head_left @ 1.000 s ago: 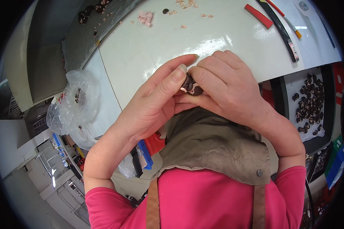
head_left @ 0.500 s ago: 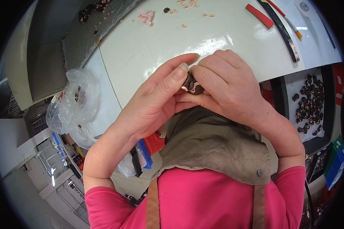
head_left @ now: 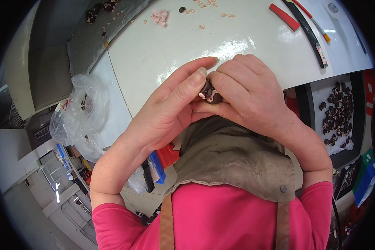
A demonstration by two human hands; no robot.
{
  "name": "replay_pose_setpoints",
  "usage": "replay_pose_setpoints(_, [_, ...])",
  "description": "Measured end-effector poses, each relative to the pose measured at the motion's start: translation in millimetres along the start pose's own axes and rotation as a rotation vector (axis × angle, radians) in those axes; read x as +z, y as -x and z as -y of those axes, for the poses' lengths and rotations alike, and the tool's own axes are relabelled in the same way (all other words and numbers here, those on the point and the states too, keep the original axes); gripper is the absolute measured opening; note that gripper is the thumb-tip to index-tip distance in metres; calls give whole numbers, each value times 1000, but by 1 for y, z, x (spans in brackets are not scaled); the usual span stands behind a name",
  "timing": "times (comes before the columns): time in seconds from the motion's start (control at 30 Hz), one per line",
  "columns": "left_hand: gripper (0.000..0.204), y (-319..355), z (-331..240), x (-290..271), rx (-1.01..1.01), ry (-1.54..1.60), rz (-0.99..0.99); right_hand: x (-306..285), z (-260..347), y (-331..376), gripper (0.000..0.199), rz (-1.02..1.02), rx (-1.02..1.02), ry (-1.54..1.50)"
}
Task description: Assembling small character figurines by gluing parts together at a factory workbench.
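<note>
1. Both hands meet over the near edge of the white table [head_left: 162, 54]. The left hand [head_left: 166, 112] and right hand [head_left: 250, 93] pinch one small dark piece [head_left: 209, 92] with pale bits on it, held between the fingertips just above the apron [head_left: 233, 158]. The fingers are closed tight around it, and only a sliver shows.

2. The piece is small and mostly hidden. If either thumb eases off, it may slip down onto the apron or roll off the table edge to the floor.

3. The pale bits look soft. Too hard a squeeze could smear or tear them away from the dark body.

4. The grip is crowded. Fingertips of one hand overlap those of the other, so a nail could gouge the piece without being seen.

5. Pink scraps [head_left: 160, 16] and crumbs lie at the far side of the table; they could stick to the piece if it is set down there.

6. A red-handled tool [head_left: 284, 11] and a long black strip [head_left: 310, 33] lie far right, well apart from the hands. A reach across could knock them.

7. The tray of dark pieces [head_left: 339, 112] sits at right, below table level. An elbow swing there could spill it.
</note>
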State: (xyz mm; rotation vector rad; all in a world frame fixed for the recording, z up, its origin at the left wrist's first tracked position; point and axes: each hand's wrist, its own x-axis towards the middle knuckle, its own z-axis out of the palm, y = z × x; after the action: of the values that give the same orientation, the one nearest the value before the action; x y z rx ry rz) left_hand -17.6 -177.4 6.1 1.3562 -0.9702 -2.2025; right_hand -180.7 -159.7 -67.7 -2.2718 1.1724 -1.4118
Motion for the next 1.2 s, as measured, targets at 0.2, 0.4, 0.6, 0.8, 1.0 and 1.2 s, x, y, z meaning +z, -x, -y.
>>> replay_pose_setpoints(0.2, [52,0,-2,2,-4,93,12,-1,0,0,35,9,-3,2])
replay_pose_setpoints(0.4, [52,0,0,1,-2,82,8,-2,-1,-1,36,2,-23,-27])
replay_pose_setpoints(0.6, [52,-1,0,0,-11,88,1,-2,0,0,37,-2,-17,-22])
replay_pose_setpoints(0.8, [52,-1,-1,0,-9,92,1,-3,-1,-1,38,15,-10,-39])
replay_pose_setpoints(1.0, [52,-1,-1,0,-9,98,2,-3,0,-1,39,19,-8,-35])
replay_pose_setpoints(1.2, [52,0,-1,0,-11,95,1,-3,0,0,39,24,-2,-33])
